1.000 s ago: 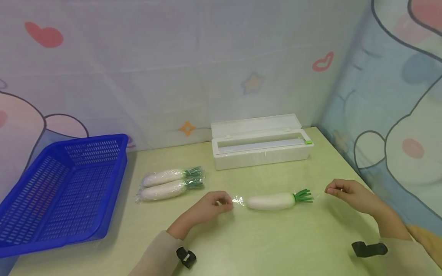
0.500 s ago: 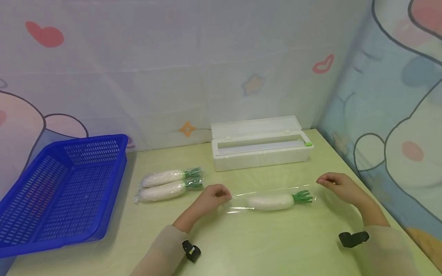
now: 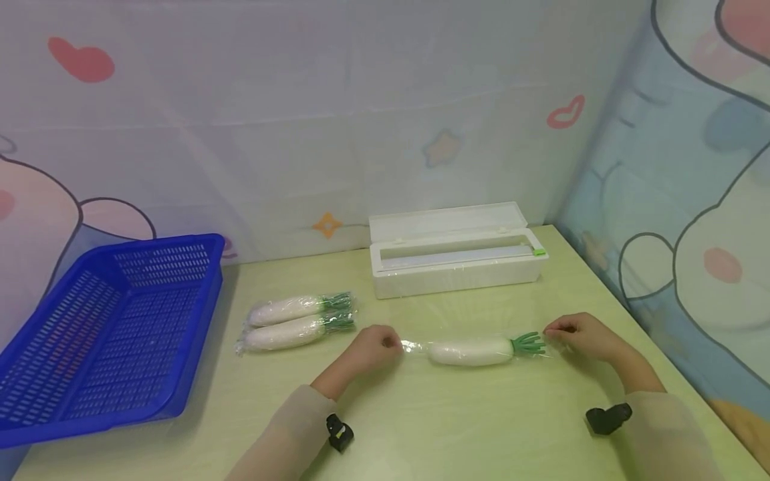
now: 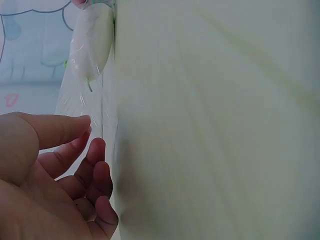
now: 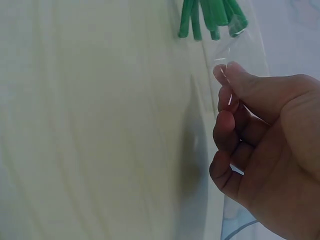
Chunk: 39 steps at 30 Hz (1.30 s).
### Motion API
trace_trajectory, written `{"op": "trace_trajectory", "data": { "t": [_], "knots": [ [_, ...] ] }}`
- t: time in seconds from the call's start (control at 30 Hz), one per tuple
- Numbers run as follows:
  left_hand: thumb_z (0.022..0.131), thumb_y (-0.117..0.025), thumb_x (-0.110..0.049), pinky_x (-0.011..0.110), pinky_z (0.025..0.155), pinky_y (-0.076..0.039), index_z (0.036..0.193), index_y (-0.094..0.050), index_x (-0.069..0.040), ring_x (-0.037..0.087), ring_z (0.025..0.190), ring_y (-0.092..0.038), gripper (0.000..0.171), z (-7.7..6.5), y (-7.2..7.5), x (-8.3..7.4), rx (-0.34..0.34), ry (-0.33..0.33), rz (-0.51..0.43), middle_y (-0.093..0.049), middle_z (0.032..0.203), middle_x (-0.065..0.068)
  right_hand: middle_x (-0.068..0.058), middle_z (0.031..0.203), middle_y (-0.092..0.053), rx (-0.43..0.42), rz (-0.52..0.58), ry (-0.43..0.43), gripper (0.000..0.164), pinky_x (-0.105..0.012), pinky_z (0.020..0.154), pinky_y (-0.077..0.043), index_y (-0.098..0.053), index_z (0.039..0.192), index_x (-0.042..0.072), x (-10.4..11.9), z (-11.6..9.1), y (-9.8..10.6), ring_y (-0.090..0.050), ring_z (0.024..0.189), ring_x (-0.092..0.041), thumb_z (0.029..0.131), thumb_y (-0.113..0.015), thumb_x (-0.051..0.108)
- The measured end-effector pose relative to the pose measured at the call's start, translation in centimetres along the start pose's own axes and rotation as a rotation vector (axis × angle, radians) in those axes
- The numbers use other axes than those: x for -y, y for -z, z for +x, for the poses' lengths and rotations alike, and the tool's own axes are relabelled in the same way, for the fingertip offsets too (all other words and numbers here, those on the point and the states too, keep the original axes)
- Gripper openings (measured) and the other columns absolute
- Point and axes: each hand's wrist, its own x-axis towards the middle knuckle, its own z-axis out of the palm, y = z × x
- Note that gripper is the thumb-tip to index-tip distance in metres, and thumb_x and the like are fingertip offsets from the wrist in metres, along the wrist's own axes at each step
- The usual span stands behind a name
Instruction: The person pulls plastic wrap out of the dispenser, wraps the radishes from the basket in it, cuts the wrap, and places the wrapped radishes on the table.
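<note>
A white radish with green cut stalks lies across the table, covered by clear plastic wrap. At its root end, my left hand pinches the wrap between thumb and forefinger. On the stalk side, my right hand pinches the opposite end of the film, just past the green tips. The left wrist view shows the film running from the fingertips to the radish's pointed end. In the right wrist view the film gathers at the thumb tip, below the stalks.
Two wrapped radishes lie side by side left of my left hand. Behind the radish stands a white wrap dispenser box, its lid raised. A blue plastic basket sits at the left edge of the table.
My right hand has moved left, closer to the stalks. The film, raised and stretched half a second ago, now lies lower around the radish. My left hand has shifted only slightly.
</note>
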Motion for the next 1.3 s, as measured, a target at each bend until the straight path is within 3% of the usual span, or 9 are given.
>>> {"op": "trace_trajectory", "data": {
  "t": [0.17, 0.4, 0.53, 0.6, 0.77, 0.87, 1.0, 1.13, 1.3],
  "knots": [
    [0.084, -0.063, -0.006, 0.030, 0.070, -0.046, 0.080, -0.066, -0.003, 0.014, 0.075, -0.052, 0.006, -0.1, -0.1, -0.1, 0.004, -0.012, 0.033, -0.062, 0.080, 0.003, -0.014, 0.105, -0.069, 0.007, -0.001, -0.007, 0.030, -0.030, 0.072, -0.047, -0.070, 0.108, -0.003, -0.2, -0.1, -0.3, -0.058, 0.089, -0.017, 0.096, -0.060, 0.023],
    [0.085, -0.068, -0.009, 0.027, 0.066, -0.047, 0.087, -0.067, -0.002, 0.013, 0.073, -0.053, 0.007, -0.6, 0.3, 0.0, 0.018, 0.038, -0.026, -0.062, 0.082, 0.003, -0.021, 0.114, -0.066, -0.018, -0.006, -0.057, 0.046, -0.040, 0.081, -0.050, -0.062, 0.120, -0.008, -0.8, -1.0, 0.7, -0.060, 0.103, -0.030, 0.100, -0.052, 0.032],
    [0.085, -0.068, -0.011, 0.028, 0.065, -0.047, 0.099, -0.066, -0.001, 0.016, 0.076, -0.055, 0.018, -1.1, 0.7, -0.6, -0.026, 0.030, -0.030, -0.062, 0.088, 0.006, -0.024, 0.115, -0.064, -0.101, 0.024, -0.071, 0.048, -0.039, 0.083, -0.051, -0.057, 0.124, -0.011, -0.3, -1.6, 1.5, -0.061, 0.105, -0.034, 0.102, -0.047, 0.031],
    [0.085, -0.066, -0.011, 0.029, 0.067, -0.047, 0.102, -0.066, -0.001, 0.017, 0.079, -0.056, 0.020, -1.3, 0.8, -1.4, -0.061, -0.023, -0.013, -0.063, 0.090, 0.006, -0.024, 0.117, -0.063, -0.176, 0.011, -0.059, 0.046, -0.034, 0.081, -0.051, -0.057, 0.125, -0.008, 0.5, -1.8, 1.8, -0.061, 0.101, -0.022, 0.102, -0.046, 0.031],
    [0.089, -0.064, -0.013, 0.035, 0.079, -0.048, 0.106, -0.067, -0.004, 0.022, 0.090, -0.060, 0.019, -1.7, 0.2, -4.2, -0.115, -0.236, 0.111, -0.066, 0.098, 0.006, -0.017, 0.110, -0.067, -0.337, -0.049, 0.093, 0.032, -0.022, 0.071, -0.047, -0.065, 0.117, 0.000, 4.4, -2.1, 1.2, -0.051, 0.086, 0.008, 0.099, -0.055, 0.024],
    [0.089, -0.065, -0.014, 0.039, 0.087, -0.047, 0.107, -0.068, -0.005, 0.023, 0.097, -0.062, 0.020, -1.9, -0.7, -5.6, -0.131, -0.343, 0.212, -0.067, 0.103, 0.006, -0.010, 0.102, -0.069, -0.365, -0.066, 0.240, 0.019, -0.023, 0.070, -0.046, -0.069, 0.109, 0.004, 6.8, -2.1, -0.1, -0.053, 0.084, 0.006, 0.095, -0.061, 0.015],
    [0.086, -0.068, -0.014, 0.034, 0.088, -0.049, 0.107, -0.068, -0.006, 0.021, 0.099, -0.063, 0.022, -1.5, -2.3, -6.7, -0.126, -0.429, 0.331, -0.068, 0.105, 0.005, -0.004, 0.098, -0.067, -0.321, -0.118, 0.398, 0.015, -0.033, 0.071, -0.049, -0.069, 0.104, 0.007, 8.7, -2.1, -2.1, -0.060, 0.088, -0.010, 0.089, -0.067, 0.008],
    [0.086, -0.069, -0.016, 0.032, 0.085, -0.049, 0.113, -0.066, -0.008, 0.020, 0.098, -0.062, 0.028, -1.3, -3.5, -7.2, -0.080, -0.418, 0.426, -0.065, 0.110, 0.004, -0.001, 0.098, -0.065, -0.267, -0.185, 0.460, 0.017, -0.038, 0.075, -0.053, -0.069, 0.102, 0.006, 9.0, -2.0, -4.0, -0.061, 0.089, -0.021, 0.084, -0.072, 0.007],
    [0.088, -0.067, -0.021, 0.034, 0.086, -0.048, 0.122, -0.063, -0.011, 0.020, 0.103, -0.060, 0.035, -1.5, -4.0, -7.4, -0.030, -0.370, 0.519, -0.062, 0.116, 0.003, 0.001, 0.098, -0.065, -0.273, -0.259, 0.451, 0.019, -0.040, 0.078, -0.052, -0.070, 0.100, 0.008, 8.9, -1.9, -5.7, -0.061, 0.090, -0.021, 0.081, -0.076, 0.009]
  ]
}}
